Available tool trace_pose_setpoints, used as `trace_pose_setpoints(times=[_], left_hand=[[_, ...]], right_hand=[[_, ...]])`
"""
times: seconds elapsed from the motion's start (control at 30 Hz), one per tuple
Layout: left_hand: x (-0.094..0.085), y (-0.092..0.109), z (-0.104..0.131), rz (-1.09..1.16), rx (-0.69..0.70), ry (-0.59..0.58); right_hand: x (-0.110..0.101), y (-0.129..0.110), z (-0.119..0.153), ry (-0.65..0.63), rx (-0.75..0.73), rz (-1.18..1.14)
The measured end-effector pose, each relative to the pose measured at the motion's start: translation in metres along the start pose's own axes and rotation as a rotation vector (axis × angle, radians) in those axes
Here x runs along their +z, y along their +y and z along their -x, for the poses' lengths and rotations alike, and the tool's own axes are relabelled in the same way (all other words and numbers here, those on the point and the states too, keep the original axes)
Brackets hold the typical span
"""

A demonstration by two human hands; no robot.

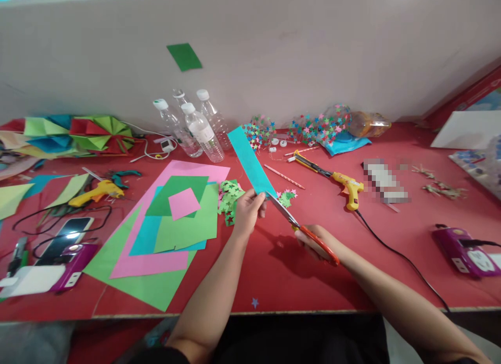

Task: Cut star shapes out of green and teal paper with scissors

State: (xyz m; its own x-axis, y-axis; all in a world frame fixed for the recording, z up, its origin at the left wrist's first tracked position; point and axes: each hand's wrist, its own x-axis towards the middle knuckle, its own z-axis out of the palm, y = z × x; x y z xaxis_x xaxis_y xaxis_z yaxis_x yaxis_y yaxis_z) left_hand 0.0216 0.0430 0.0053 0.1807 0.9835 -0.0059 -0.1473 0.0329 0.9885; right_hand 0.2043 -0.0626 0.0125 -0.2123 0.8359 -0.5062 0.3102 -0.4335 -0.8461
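My left hand pinches the near end of a long blue paper strip, which slants up and away over the table. In my right hand is a pair of scissors with orange handles. Their blades reach the near end of the strip, close beside my left thumb; whether they cut into it I cannot tell. Green paper stars lie in a heap to the left of my left hand. A smaller pile of green and pink stars sits under the blades.
Stacked coloured sheets lie at left. Clear plastic bottles stand by the wall. A yellow glue gun with a trailing cord rests at right, near a striped straw. Purple power strips and a phone flank the work area.
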Motion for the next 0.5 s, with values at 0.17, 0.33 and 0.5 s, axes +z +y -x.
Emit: trace_pose_setpoints(times=[0.17,0.33,0.5], left_hand=[[0.0007,-0.0012,-0.0006,0.004,-0.007,0.0],[-0.0003,-0.0023,-0.0007,0.044,-0.011,0.005],[-0.0017,-0.0038,-0.0019,0.108,0.038,0.061]], right_hand=[[0.0,-0.0031,0.0007,-0.004,-0.001,-0.002],[0.0,-0.0006,0.0002,-0.014,-0.055,-0.01],[-0.0019,0.0013,-0.0007,-0.039,-0.074,0.021]])
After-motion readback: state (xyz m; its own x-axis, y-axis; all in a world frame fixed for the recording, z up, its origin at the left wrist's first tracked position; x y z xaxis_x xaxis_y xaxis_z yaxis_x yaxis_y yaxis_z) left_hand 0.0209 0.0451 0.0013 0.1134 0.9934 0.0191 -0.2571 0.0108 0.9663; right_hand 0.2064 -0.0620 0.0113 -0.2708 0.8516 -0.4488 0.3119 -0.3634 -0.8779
